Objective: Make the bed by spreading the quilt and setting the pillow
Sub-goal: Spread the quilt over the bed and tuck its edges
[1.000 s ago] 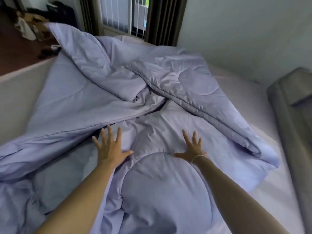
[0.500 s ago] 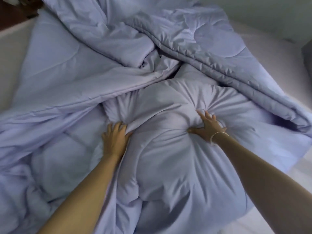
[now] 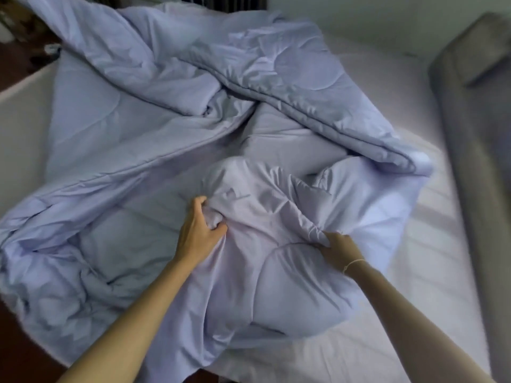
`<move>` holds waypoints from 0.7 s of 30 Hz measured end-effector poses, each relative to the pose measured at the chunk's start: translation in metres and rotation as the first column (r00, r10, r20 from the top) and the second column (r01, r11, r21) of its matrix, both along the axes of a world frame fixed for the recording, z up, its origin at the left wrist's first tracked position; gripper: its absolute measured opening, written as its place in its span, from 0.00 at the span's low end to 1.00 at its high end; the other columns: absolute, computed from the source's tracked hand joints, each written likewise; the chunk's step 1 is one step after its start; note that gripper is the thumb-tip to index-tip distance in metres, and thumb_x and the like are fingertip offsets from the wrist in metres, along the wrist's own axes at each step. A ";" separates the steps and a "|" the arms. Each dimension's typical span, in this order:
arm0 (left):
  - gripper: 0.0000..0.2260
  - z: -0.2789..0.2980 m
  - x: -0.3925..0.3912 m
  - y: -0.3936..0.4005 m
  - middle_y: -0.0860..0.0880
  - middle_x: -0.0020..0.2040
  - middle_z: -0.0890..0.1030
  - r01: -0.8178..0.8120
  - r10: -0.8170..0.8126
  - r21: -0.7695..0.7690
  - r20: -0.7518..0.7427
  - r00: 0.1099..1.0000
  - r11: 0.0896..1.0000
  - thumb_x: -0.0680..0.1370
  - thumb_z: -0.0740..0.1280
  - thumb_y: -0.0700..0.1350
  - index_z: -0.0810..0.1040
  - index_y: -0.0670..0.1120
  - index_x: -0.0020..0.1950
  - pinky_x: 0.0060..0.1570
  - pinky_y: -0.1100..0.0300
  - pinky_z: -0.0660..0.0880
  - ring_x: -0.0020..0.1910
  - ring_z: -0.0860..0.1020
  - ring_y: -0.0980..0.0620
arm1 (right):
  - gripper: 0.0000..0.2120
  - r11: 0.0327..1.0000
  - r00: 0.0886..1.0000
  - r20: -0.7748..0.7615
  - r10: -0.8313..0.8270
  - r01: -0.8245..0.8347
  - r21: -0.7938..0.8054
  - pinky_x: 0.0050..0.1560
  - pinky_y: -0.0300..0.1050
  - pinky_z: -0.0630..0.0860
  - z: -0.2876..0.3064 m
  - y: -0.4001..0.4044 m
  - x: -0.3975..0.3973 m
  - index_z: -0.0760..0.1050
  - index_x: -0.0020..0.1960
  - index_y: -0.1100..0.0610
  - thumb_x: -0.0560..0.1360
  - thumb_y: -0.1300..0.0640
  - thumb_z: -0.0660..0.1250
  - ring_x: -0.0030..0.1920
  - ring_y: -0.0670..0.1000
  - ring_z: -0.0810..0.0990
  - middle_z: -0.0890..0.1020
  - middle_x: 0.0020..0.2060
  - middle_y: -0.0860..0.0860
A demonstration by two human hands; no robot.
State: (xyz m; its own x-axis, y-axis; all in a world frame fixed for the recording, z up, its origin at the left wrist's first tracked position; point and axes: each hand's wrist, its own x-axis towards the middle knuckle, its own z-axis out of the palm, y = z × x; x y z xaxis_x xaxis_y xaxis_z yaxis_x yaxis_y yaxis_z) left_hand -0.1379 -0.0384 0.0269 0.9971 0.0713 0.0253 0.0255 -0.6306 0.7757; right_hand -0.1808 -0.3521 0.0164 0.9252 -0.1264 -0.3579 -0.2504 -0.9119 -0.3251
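Observation:
A pale lavender quilt (image 3: 132, 128) lies crumpled and folded over itself across the bed (image 3: 401, 313), which has a white sheet. My left hand (image 3: 200, 230) grips a bunched fold of the quilt near the middle, fingers curled into the fabric. To its right, my right hand (image 3: 338, 250) grips another fold, its fingertips hidden inside the cloth. The part of the quilt between my hands is gathered and raised. No pillow is in view.
A grey padded headboard (image 3: 475, 134) runs along the right side of the bed. A white wall stands behind. At far left there is a low white ledge (image 3: 19, 111), with dark floor and clutter beyond it. Window bars show at the top.
Both hands went from lying flat with spread fingers on the quilt to gripping bunched folds of it. The gathered quilt has been drawn toward me.

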 end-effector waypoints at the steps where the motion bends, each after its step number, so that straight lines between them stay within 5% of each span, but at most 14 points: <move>1: 0.33 0.008 -0.013 -0.013 0.47 0.65 0.74 0.055 -0.055 -0.028 -0.026 0.998 0.998 0.68 0.71 0.48 0.61 0.50 0.69 0.49 0.54 0.71 0.59 0.76 0.40 | 0.10 0.999 0.999 0.000 -0.035 0.035 0.012 0.50 0.50 0.73 0.003 -0.012 -0.025 0.80 0.54 0.55 0.75 0.54 0.65 0.54 0.63 0.79 0.83 0.51 0.61; 5: 0.49 0.023 -0.069 -0.096 0.45 0.76 0.61 0.378 -0.378 -0.006 -0.008 0.926 0.926 0.68 0.75 0.45 0.42 0.52 0.77 0.60 0.63 0.65 0.70 0.68 0.43 | 0.07 0.958 0.958 -0.023 -0.287 0.287 0.004 0.44 0.49 0.73 0.015 -0.096 -0.146 0.80 0.47 0.56 0.74 0.53 0.66 0.47 0.60 0.82 0.84 0.44 0.58; 8: 0.52 0.011 -0.102 -0.160 0.48 0.78 0.54 0.570 -0.574 -0.064 -0.091 0.814 0.819 0.67 0.74 0.58 0.39 0.57 0.76 0.69 0.57 0.64 0.74 0.61 0.48 | 0.08 0.905 0.904 -0.051 -0.424 0.425 0.014 0.41 0.51 0.72 0.021 -0.152 -0.226 0.79 0.44 0.54 0.70 0.51 0.73 0.40 0.52 0.80 0.83 0.35 0.52; 9: 0.51 0.004 -0.112 -0.180 0.48 0.78 0.55 0.614 -0.615 -0.056 -0.146 0.775 0.788 0.66 0.71 0.65 0.40 0.57 0.77 0.70 0.54 0.63 0.74 0.61 0.48 | 0.06 0.893 0.894 -0.053 -0.445 0.447 0.040 0.41 0.51 0.72 0.020 -0.165 -0.248 0.77 0.41 0.50 0.69 0.52 0.75 0.47 0.43 0.66 0.80 0.32 0.49; 10: 0.51 -0.007 -0.122 -0.199 0.47 0.78 0.56 0.654 -0.643 -0.010 -0.192 0.741 0.756 0.64 0.65 0.73 0.43 0.55 0.77 0.71 0.52 0.62 0.74 0.61 0.47 | 0.07 0.886 0.888 -0.057 -0.456 0.459 0.060 0.42 0.50 0.71 0.019 -0.175 -0.267 0.77 0.38 0.46 0.69 0.53 0.75 0.36 0.59 0.67 0.79 0.32 0.47; 12: 0.53 -0.031 -0.139 -0.230 0.45 0.76 0.59 0.690 -0.641 0.140 -0.275 0.716 0.710 0.60 0.49 0.82 0.53 0.53 0.77 0.72 0.48 0.59 0.73 0.61 0.43 | 0.10 0.884 0.887 -0.082 -0.454 0.460 0.078 0.50 0.47 0.73 0.012 -0.187 -0.293 0.80 0.46 0.41 0.71 0.56 0.71 0.46 0.54 0.80 0.84 0.42 0.47; 14: 0.51 -0.052 -0.151 -0.255 0.45 0.73 0.65 0.662 -0.598 0.289 -0.286 0.749 0.691 0.60 0.41 0.83 0.67 0.53 0.71 0.70 0.43 0.59 0.73 0.61 0.41 | 0.14 0.872 0.876 -0.050 -0.479 0.482 0.091 0.57 0.44 0.73 0.006 -0.196 -0.308 0.79 0.57 0.50 0.72 0.59 0.68 0.54 0.54 0.80 0.83 0.54 0.50; 17: 0.36 -0.066 -0.155 -0.280 0.40 0.73 0.64 0.540 -0.535 0.388 -0.132 0.835 0.747 0.67 0.56 0.76 0.74 0.53 0.64 0.65 0.34 0.62 0.73 0.57 0.34 | 0.18 0.856 0.857 0.080 -0.510 0.495 0.151 0.63 0.43 0.70 0.002 -0.205 -0.316 0.76 0.61 0.51 0.71 0.59 0.68 0.62 0.52 0.76 0.78 0.62 0.50; 21: 0.49 -0.079 -0.150 -0.295 0.34 0.76 0.44 0.444 -0.407 0.445 -0.182 0.895 0.778 0.66 0.72 0.64 0.48 0.50 0.78 0.66 0.34 0.59 0.75 0.49 0.32 | 0.22 0.849 0.823 0.229 -0.519 0.468 0.244 0.64 0.40 0.68 0.001 -0.211 -0.310 0.71 0.65 0.53 0.72 0.54 0.68 0.63 0.50 0.74 0.76 0.63 0.49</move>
State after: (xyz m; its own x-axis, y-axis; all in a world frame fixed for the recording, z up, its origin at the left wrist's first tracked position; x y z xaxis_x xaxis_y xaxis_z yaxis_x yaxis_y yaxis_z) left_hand -0.2878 -0.3339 -0.0518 0.9233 -0.3622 -0.1279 -0.2876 -0.8725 0.3950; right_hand -0.4909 -0.5633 0.0178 0.8175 -0.5544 -0.1558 -0.5282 -0.6140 -0.5866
